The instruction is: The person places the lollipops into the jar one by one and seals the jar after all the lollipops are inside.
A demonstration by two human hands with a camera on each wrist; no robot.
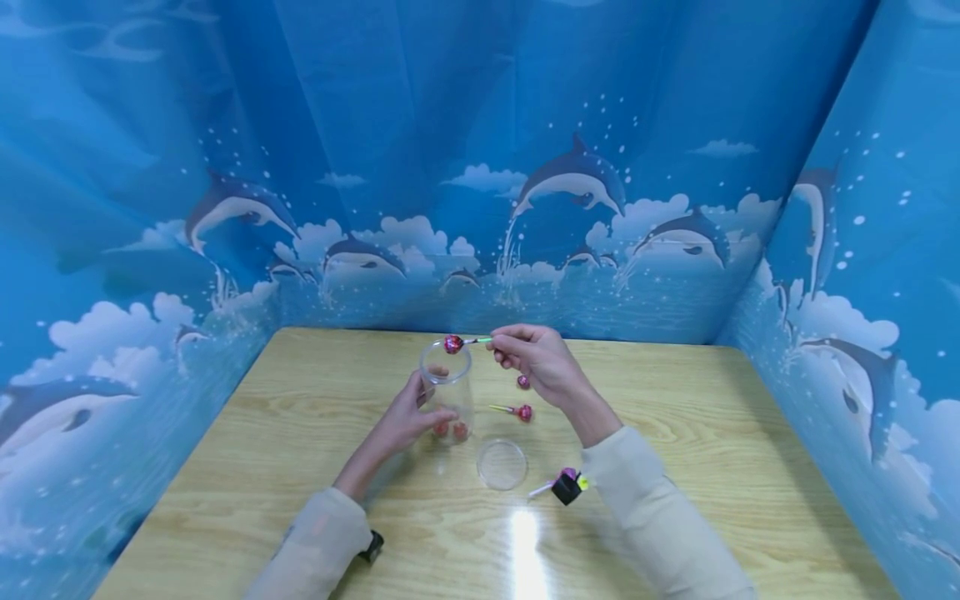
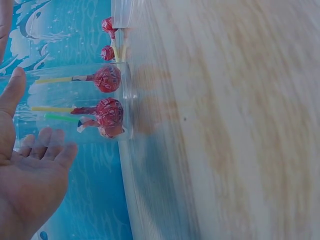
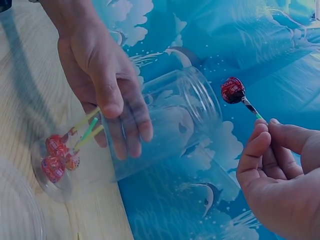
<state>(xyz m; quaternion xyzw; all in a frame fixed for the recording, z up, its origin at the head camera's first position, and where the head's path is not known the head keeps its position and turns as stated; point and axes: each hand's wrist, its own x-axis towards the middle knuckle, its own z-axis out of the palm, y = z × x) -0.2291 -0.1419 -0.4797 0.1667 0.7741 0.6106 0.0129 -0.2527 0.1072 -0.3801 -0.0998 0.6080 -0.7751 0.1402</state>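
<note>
A clear plastic jar (image 1: 447, 382) stands upright on the table, with my left hand (image 1: 405, 417) gripping its side, thumb and fingers around the wall. Inside, red-wrapped lollipops (image 2: 109, 111) lie heads down at the bottom, two with yellow sticks and one with a green stick. My right hand (image 1: 538, 360) pinches another red lollipop (image 3: 233, 90) by its green stick between thumb and fingertips. Its wrapped head overlaps the jar's open mouth in the head view, and appears just outside the rim in the right wrist view.
On the wooden table (image 1: 262, 467), a round clear lid (image 1: 502, 464) lies in front of the jar. Red lollipops (image 1: 524, 413) lie right of the jar. Nearer, a purple lollipop (image 1: 567, 474) with a white stick is partly covered by a black wrist device (image 1: 566, 490). Blue dolphin-print curtains (image 1: 450, 167) surround the table.
</note>
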